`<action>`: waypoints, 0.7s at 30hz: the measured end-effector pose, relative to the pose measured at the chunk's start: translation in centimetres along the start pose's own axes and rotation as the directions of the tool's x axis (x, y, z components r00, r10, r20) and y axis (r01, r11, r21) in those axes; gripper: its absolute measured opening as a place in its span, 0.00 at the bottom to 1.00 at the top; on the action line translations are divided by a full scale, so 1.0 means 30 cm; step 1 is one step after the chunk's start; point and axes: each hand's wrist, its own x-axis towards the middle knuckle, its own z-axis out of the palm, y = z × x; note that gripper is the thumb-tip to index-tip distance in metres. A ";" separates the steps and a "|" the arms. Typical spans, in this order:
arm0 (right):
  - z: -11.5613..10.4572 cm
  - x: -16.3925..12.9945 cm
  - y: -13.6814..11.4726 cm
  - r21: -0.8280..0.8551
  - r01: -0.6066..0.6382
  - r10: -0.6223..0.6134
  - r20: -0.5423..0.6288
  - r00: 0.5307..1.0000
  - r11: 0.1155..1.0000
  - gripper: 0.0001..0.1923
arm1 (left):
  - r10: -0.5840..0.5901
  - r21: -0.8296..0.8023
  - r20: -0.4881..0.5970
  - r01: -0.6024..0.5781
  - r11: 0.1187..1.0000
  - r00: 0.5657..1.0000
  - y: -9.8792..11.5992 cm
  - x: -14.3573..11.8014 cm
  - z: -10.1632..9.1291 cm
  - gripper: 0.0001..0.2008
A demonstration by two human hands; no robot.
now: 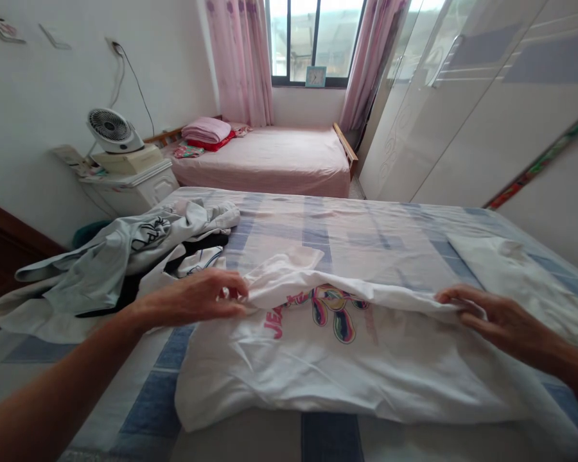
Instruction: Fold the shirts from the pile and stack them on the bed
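A white T-shirt (289, 369) with a colourful print and pink letters lies across the bed in front of me. Its far edge is turned over toward me, covering part of the print. At the left end of that fold, my left hand (212, 296) pinches the cloth between thumb and fingers. My right hand (494, 314) grips the fold's other end in the same way. Between the hands the folded edge runs nearly straight, and the near part of the shirt rests wrinkled on the sheet.
A heap of clothes (106, 263) lies on the left of the checked bedsheet (366, 224). Another white garment (520, 276) is spread at the right. Beyond stand a pink-covered bed (289, 157), a fan (113, 128) on a cabinet (149, 183), and a glossy wardrobe (443, 128).
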 end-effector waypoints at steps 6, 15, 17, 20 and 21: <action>0.032 0.033 -0.011 -0.028 -0.108 0.108 -0.029 0.994 0.994 0.22 | -0.127 -0.023 -0.349 0.127 0.992 0.928 -0.055 0.136 0.045 0.19; 0.019 0.010 0.001 0.136 -0.230 0.206 0.170 0.964 0.964 0.26 | -0.246 -0.354 -0.062 0.209 0.912 0.967 -0.042 0.305 0.085 0.20; -0.003 -0.006 0.009 0.179 -0.220 0.182 0.206 0.962 0.959 0.25 | -0.252 -0.520 -0.067 0.182 0.835 0.966 -0.022 0.289 0.060 0.19; -0.043 -0.005 0.031 0.203 -0.203 0.204 0.016 0.979 0.958 0.23 | -0.249 -0.630 -0.287 0.014 0.777 0.925 0.008 0.260 -0.012 0.17; -0.056 0.009 0.038 0.209 -0.207 0.227 -0.077 0.971 0.956 0.23 | -0.259 -0.620 -0.386 -0.041 0.783 0.885 0.013 0.258 -0.040 0.16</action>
